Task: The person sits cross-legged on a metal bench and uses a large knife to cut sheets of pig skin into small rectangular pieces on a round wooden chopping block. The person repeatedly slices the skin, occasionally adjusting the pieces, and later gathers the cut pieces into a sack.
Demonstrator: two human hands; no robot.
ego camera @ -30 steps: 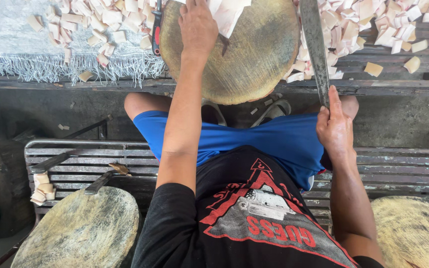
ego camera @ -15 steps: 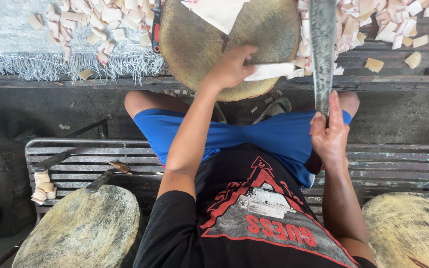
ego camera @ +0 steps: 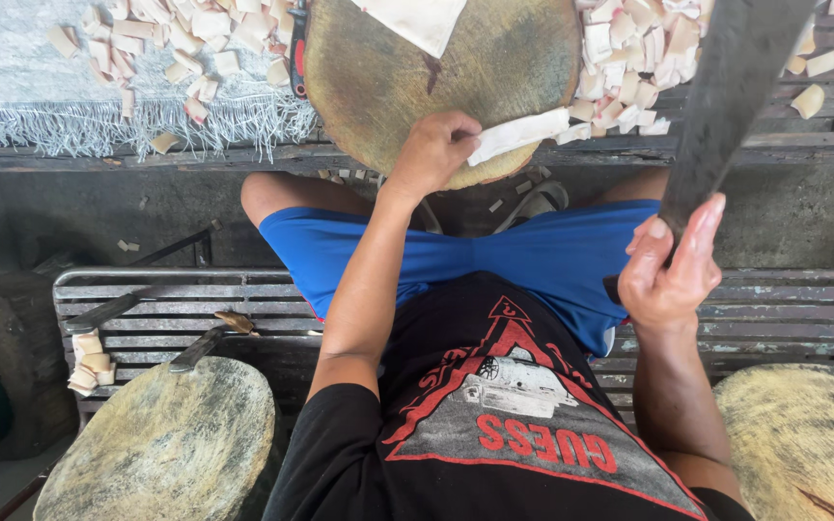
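On the left part of the counter (ego camera: 12, 159) many cut white pieces (ego camera: 161, 34) already lay on a grey mat. The left hand (ego camera: 433, 152) was closed on a white strip (ego camera: 518, 135) at the near edge of the round chopping block (ego camera: 388, 77). The right hand (ego camera: 668, 270) gripped a raised cleaver (ego camera: 736, 87). This strip was not yet chopped; a bigger white piece (ego camera: 417, 19) waited at the block's far edge.

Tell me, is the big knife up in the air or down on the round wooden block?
Up in the air. The right hand holds the big knife raised beside the round wooden block, its blade not touching the wood.
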